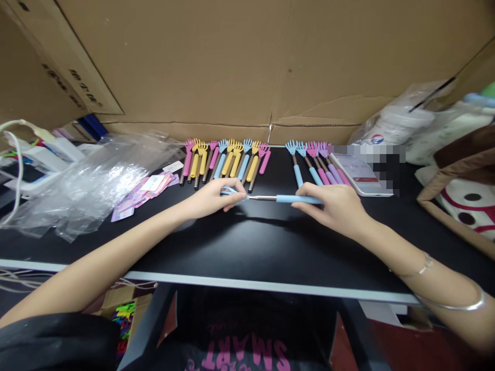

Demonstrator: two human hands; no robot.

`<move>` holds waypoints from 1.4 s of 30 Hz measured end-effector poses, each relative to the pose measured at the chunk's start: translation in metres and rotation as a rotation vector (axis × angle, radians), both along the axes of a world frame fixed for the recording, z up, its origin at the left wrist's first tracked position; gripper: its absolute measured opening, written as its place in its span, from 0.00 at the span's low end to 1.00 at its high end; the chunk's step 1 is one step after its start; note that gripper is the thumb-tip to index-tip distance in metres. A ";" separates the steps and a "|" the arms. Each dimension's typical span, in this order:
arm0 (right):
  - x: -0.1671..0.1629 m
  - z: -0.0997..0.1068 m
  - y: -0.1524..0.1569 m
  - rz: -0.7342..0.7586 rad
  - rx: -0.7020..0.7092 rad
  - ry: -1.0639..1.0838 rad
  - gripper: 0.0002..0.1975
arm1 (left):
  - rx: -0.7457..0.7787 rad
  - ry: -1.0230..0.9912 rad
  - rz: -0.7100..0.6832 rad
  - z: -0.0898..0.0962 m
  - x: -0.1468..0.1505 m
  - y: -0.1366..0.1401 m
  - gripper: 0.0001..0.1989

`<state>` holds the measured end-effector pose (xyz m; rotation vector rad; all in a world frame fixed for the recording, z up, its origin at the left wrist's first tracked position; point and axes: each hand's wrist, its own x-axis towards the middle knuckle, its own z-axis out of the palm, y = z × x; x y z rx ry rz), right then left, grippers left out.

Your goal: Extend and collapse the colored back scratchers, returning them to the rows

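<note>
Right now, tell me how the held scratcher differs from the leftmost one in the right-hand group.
The held scratcher is raised above the table; the leftmost one lies on it.
The held scratcher runs sideways, claw left; the leftmost one points its claw at the cardboard.
The held scratcher's claw is partly hidden by the left hand; the leftmost one's claw shows whole.
Both have a light blue claw and handle and a metal shaft.

I see brown cardboard (232,62) standing behind the black bench (243,247). Toward the left end, I have white blocky devices (48,157) and a pale cable (18,178). At the far right, I find a white cup (406,126) with a black straw (431,95), near brown fabric (467,149). Below the bench, left, I spot an open carton (114,298) holding colourful pieces (124,322).
</note>
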<state>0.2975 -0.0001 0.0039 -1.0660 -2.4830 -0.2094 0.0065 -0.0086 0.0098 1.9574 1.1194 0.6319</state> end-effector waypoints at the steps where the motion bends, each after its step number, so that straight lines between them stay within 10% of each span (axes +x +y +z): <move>1: 0.000 0.000 0.001 -0.006 -0.028 0.016 0.16 | 0.046 0.006 0.017 0.000 0.001 -0.001 0.11; 9: -0.002 0.007 0.003 -0.002 -0.343 0.117 0.16 | 0.373 0.076 0.107 -0.007 0.001 -0.005 0.10; 16: -0.006 0.004 0.007 0.061 -0.920 0.255 0.23 | 0.455 0.178 0.157 -0.007 0.001 -0.005 0.10; 22: -0.002 0.003 0.013 0.150 -1.078 0.262 0.25 | 0.645 0.254 0.163 -0.006 0.001 -0.011 0.13; 28: -0.004 0.005 0.012 0.071 -1.014 0.264 0.25 | 0.723 0.284 0.182 -0.008 0.003 -0.013 0.12; 42: -0.009 0.002 -0.005 -0.140 -0.255 0.145 0.16 | 0.000 -0.053 0.050 -0.003 0.003 0.000 0.11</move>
